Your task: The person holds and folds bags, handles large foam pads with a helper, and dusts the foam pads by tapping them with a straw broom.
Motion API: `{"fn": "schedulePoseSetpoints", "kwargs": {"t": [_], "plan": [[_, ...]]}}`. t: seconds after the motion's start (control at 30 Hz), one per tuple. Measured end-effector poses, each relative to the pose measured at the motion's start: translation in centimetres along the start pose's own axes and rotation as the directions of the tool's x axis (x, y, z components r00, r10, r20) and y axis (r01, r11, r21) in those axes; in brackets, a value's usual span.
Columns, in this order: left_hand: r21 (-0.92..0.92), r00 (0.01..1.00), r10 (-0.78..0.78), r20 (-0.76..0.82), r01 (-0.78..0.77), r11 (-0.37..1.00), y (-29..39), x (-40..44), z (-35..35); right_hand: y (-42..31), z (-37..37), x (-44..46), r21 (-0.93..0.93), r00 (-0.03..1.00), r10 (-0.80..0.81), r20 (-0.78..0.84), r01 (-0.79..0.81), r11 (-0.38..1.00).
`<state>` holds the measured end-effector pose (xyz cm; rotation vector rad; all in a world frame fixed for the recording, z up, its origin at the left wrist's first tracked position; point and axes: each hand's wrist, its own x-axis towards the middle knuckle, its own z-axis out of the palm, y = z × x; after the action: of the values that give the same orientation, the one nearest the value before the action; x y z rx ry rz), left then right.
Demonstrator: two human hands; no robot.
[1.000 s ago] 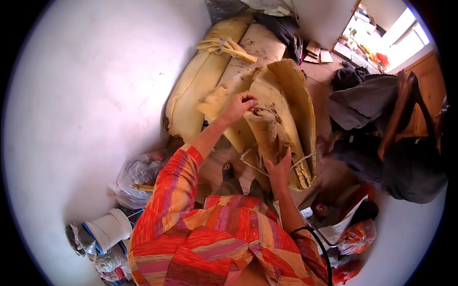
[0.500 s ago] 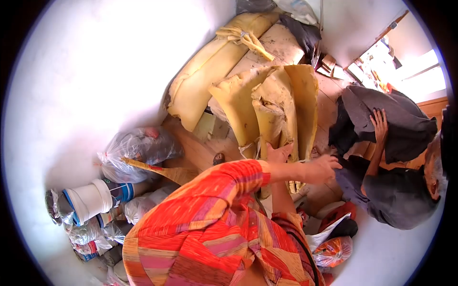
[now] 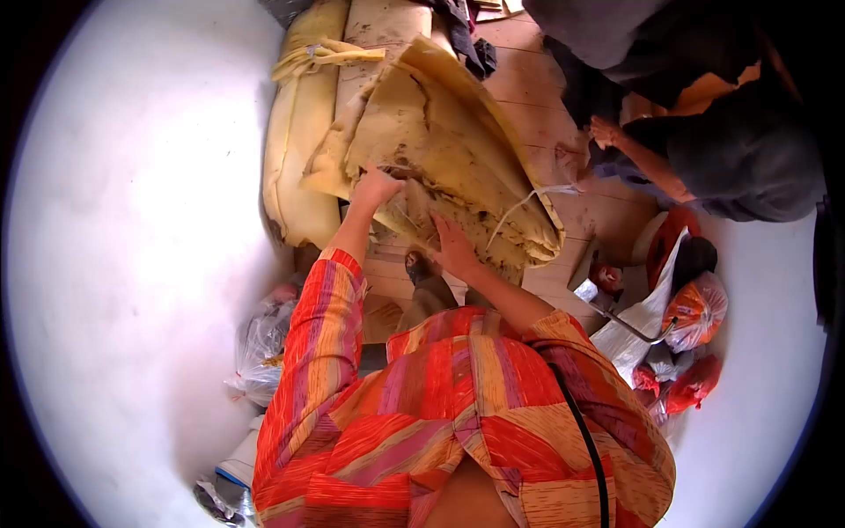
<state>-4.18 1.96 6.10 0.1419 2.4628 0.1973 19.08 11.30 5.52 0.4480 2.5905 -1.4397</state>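
Observation:
A large folded sheet of worn yellow foam (image 3: 440, 132), stained with dark crumbs and torn in places, stands in front of me. My left hand (image 3: 378, 187) is closed on its near left edge, fingers curled around the foam. Lower and to the right, my right hand (image 3: 456, 246) rests against the near side of the foam with its fingers spread. A thin white string (image 3: 519, 207) loops around the right end of the sheet.
Behind on the left lies a yellow foam roll (image 3: 304, 150) tied with a strip. Another person (image 3: 739, 150) is at the upper right with dark cloth. Plastic bags (image 3: 695, 308) sit at the right, a clear bag (image 3: 261, 348) at the left by the white wall (image 3: 150, 220).
My left hand has come back from the right and taken hold of the foam's edge. The sheet now leans with its broad face towards me. My view has shifted.

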Motion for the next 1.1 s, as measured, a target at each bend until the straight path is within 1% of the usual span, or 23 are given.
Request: {"fn": "schedulePoseSetpoints", "kwargs": {"t": [0.03,0.1,0.13,0.2,0.27,0.3,0.37,0.4,0.43,0.47,0.5,0.53,0.6,0.63,0.67,0.73,0.8,0.87,0.9,0.93,1.0,1.07,1.1], "plan": [[0.069,0.995,0.056,0.086,-0.062,0.996,-2.6,3.3,2.2,-0.2,-0.4,-0.1,0.001,1.0,0.017,-0.007,-0.017,1.0],[0.134,0.972,0.128,0.196,-0.156,0.979,-2.1,4.2,1.4,-0.4,-1.7,-0.2,0.037,0.988,0.052,0.146,-0.058,0.998],[0.075,0.925,0.041,0.377,-0.075,0.994,-1.8,3.8,0.6,0.7,-1.4,-0.5,0.034,0.989,0.069,0.128,-0.074,0.997],[0.042,0.837,-0.026,0.547,0.004,0.999,-1.2,2.5,0.7,2.7,-0.8,-1.5,0.058,0.974,0.127,0.189,-0.14,0.988],[-0.014,0.957,-0.117,0.265,0.125,0.992,-1.2,0.2,2.3,3.8,-1.1,-3.8,0.089,0.983,0.126,0.131,-0.139,0.986],[-0.017,0.96,-0.108,0.257,0.116,0.993,-0.8,-0.9,1.9,4.1,-1.5,-4.5,0.118,0.987,0.129,0.095,-0.14,0.983],[-0.267,0.933,-0.06,0.354,0.163,0.95,-0.2,-2.5,0.3,5.0,-1.0,-5.3,0.184,0.985,0.168,0.032,-0.171,0.968],[-0.094,0.978,0.12,0.172,-0.105,0.99,0.0,-3.0,0.7,5.1,-1.2,-5.1,0.26,0.976,0.219,-0.017,-0.207,0.943],[-0.052,0.963,0.23,0.14,-0.225,0.973,0.2,-3.7,1.5,5.4,-1.7,-4.9,0.262,0.977,0.213,-0.026,-0.199,0.944],[-0.011,0.937,0.329,0.118,-0.331,0.944,1.4,-5.7,2.0,4.3,-3.4,-5.1,0.265,0.941,0.325,-0.099,-0.29,0.92],[-0.072,0.931,0.337,0.139,-0.33,0.941,3.2,-8.3,2.1,3.8,-4.5,-5.7,0.27,0.891,0.426,-0.158,-0.376,0.886],[-0.137,0.926,0.345,0.153,-0.326,0.936,5.2,-10.5,2.6,4.5,-5.1,-6.2,0.261,0.9,0.413,-0.142,-0.368,0.892],[-0.078,0.919,0.391,0.056,-0.386,0.919,7.1,-12.9,4.8,6.2,-7.1,-6.8,0.156,0.9,0.328,-0.286,-0.294,0.943],[-0.091,0.888,0.458,-0.032,-0.459,0.884,7.1,-13.9,6.4,6.8,-9.0,-7.2,0.074,0.924,0.345,-0.165,-0.338,0.938],[-0.142,0.895,0.442,0.059,-0.431,0.891,7.7,-15.3,6.3,6.8,-11.4,-7.7,-0.018,0.929,0.368,-0.045,-0.369,0.929],[-0.185,0.894,0.442,0.071,-0.423,0.887,7.8,-18.0,7.3,3.7,-17.3,-7.4,-0.135,0.849,0.488,0.201,-0.47,0.873],[-0.228,0.898,0.433,0.086,-0.405,0.885,7.8,-20.0,8.6,3.0,-19.9,-5.4,-0.21,0.904,0.424,0.063,-0.403,0.891],[-0.054,0.842,0.497,0.21,-0.497,0.866,8.3,-21.6,9.9,3.9,-20.1,-1.9,-0.053,0.975,0.128,-0.18,-0.139,0.989],[-0.068,0.853,0.484,0.195,-0.48,0.874,8.7,-22.4,10.7,1.6,-20.8,0.2,-0.149,0.973,0.103,-0.207,-0.136,0.98],[-0.107,0.809,0.568,0.152,-0.558,0.823,9.1,-22.8,11.1,-2.0,-21.3,2.9,-0.242,0.969,0.083,-0.232,-0.14,0.96],[-0.145,0.762,0.641,0.09,-0.627,0.766,9.9,-24.0,12.7,-6.2,-20.4,6.9,-0.299,0.973,0.055,-0.223,-0.122,0.946],[-0.158,0.67,0.743,0.002,-0.733,0.661,10.9,-24.4,14.3,-8.6,-16.9,10.1,-0.437,0.958,0.114,-0.262,-0.223,0.871],[-0.167,0.672,0.741,-0.009,-0.731,0.661,11.5,-24.9,14.6,-8.1,-15.2,11.6,-0.549,0.967,0.095,-0.235,-0.212,0.809]]}}
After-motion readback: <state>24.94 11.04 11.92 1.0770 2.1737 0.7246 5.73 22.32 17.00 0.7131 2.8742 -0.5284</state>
